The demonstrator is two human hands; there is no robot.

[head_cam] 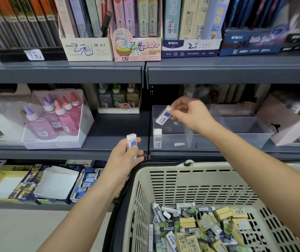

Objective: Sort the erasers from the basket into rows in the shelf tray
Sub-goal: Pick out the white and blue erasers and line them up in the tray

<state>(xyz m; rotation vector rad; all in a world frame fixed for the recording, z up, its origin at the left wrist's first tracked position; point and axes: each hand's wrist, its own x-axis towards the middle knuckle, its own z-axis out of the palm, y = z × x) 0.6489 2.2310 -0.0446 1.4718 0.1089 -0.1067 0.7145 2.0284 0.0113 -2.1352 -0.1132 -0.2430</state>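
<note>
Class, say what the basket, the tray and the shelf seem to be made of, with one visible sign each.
Basket: cream moulded plastic, matt; slotted walls.
Tray: clear, glossy plastic, likely acrylic; the eraser inside shows through its wall.
Shelf: probably painted metal, grey, smooth; thin folded front edge.

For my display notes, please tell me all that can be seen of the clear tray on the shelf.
The clear tray is a low, rectangular box of see-through plastic, open on top and parted by clear dividers. It sits on the grey shelf, above the basket. One upright eraser stands in its front left corner; a small white piece lies on its floor. The right hand holds a tilted eraser over it.
</note>
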